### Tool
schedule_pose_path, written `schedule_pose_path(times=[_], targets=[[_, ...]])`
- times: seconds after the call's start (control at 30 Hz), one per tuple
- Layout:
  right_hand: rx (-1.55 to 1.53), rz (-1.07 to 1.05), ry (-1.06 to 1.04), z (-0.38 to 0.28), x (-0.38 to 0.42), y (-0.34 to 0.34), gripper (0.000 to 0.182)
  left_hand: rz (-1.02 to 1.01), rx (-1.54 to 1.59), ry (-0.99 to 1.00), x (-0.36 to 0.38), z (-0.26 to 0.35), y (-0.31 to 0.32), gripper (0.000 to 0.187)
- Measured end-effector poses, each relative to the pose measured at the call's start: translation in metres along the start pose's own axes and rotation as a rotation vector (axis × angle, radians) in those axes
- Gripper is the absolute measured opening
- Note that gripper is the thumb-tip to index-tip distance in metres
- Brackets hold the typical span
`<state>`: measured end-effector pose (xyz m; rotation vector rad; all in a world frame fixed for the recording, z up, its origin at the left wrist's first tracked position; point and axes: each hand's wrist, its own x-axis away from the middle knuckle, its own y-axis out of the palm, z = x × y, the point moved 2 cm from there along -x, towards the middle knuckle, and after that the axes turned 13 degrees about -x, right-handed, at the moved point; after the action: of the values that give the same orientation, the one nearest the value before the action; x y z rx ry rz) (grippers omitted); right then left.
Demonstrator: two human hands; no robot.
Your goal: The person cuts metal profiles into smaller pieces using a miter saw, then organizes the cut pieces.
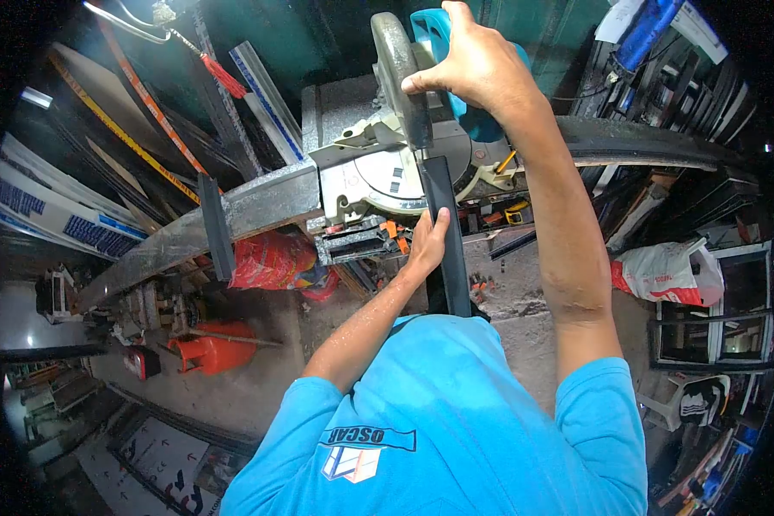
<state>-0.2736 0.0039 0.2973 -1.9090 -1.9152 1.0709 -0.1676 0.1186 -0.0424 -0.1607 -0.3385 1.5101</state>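
Note:
A miter saw with a teal body [483, 120] and a pale base [365, 176] stands on the bench ahead of me. My right hand [477, 64] is raised at the top of the saw, its thumb and fingers spread apart around the blade guard and teal housing; whether it touches them is unclear. A long dark profile [445, 219] runs from the saw's blade area back towards my body. My left hand [430, 241] is wrapped on the left side of this profile, thumb on top. Its other fingers are partly hidden.
A long metal beam [267, 198] extends left of the saw, with a dark upright piece [216, 228] across it. Below are a red bag [271, 258] and a red gas cylinder [215, 347]. Profiles lean at the back left. A white-and-red sack [666, 273] and window frame [715, 331] are right.

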Motion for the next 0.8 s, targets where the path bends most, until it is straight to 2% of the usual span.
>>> schedule_pose_path(times=[0.4, 0.7, 0.8], targets=[[-0.032, -0.034, -0.011, 0.002, 0.004, 0.0, 0.092, -0.043, 0.067, -0.043, -0.002, -0.007, 0.002, 0.056], [-0.008, -0.018, -0.039, 0.006, 0.006, 0.003, 0.098, -0.03, 0.014, 0.002, 0.001, 0.003, -0.001, 0.056], [-0.051, 0.012, -0.139, 0.01, 0.007, 0.004, 0.099, -0.02, -0.033, 0.022, 0.002, 0.004, -0.003, 0.055]])
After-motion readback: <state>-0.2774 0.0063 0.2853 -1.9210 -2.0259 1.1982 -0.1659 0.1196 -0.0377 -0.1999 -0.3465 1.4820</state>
